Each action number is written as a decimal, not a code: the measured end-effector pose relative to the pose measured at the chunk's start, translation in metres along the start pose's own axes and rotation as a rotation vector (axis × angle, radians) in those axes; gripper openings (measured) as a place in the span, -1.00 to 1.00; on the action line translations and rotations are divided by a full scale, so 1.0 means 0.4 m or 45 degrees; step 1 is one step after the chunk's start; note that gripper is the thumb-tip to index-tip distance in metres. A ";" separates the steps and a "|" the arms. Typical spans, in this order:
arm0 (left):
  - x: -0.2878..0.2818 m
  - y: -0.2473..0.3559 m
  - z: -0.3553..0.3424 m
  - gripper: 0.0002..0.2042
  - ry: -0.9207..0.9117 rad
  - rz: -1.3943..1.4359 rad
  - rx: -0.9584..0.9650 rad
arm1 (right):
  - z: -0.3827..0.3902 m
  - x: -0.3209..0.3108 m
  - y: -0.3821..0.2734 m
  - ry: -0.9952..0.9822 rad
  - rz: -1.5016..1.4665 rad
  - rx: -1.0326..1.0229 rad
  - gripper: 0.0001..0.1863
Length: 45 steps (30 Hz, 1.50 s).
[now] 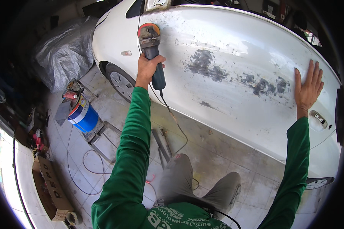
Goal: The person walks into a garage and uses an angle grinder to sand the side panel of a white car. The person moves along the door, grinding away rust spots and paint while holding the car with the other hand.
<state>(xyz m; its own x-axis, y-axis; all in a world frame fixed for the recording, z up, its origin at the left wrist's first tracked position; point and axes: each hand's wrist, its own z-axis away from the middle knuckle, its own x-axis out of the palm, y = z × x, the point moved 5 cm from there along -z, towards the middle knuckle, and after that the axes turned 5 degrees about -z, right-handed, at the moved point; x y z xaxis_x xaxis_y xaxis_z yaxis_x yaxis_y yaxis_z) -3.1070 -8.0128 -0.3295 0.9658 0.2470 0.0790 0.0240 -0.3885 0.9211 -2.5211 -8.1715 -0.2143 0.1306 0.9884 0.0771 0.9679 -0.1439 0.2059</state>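
My left hand (149, 68) is wrapped round the body of a dark green angle grinder (152, 53). The grinder's round orange-red disc (149, 28) lies at the upper front part of a white car door (233, 103); whether it spins I cannot tell. A cord runs down from the tool's lower end. My right hand (308, 86) is stretched flat with fingers apart against the rear part of the door, just above the door handle (318, 119). Between the hands the door shows dark grey sanded patches (204, 65), scuffs and dull streaks.
A blue paint bucket (84, 114) with a red can on top stands on a low frame at the left. Behind it is a silver-covered bulky object (70, 51). A cardboard box (51, 189) sits lower left. The grinder's cord (177, 124) and other cables cross the tiled floor near my legs.
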 end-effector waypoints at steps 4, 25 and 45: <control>-0.040 0.030 -0.027 -0.59 -0.027 -0.042 -0.007 | -0.001 0.006 -0.013 -0.004 -0.003 -0.001 -0.18; 0.032 0.132 -0.103 -0.54 -0.225 -0.210 0.103 | -0.003 -0.003 -0.002 -0.023 0.034 -0.035 -0.20; 0.053 0.103 -0.057 -0.56 -0.192 -0.214 0.129 | 0.000 0.001 0.010 0.066 0.045 -0.087 -0.19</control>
<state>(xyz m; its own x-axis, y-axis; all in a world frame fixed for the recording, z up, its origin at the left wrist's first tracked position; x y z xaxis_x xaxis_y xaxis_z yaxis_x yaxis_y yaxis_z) -3.0913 -8.0034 -0.2812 0.9734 0.1831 -0.1373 0.2063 -0.4424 0.8728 -2.5173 -8.1717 -0.2137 0.1510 0.9792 0.1358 0.9459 -0.1830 0.2678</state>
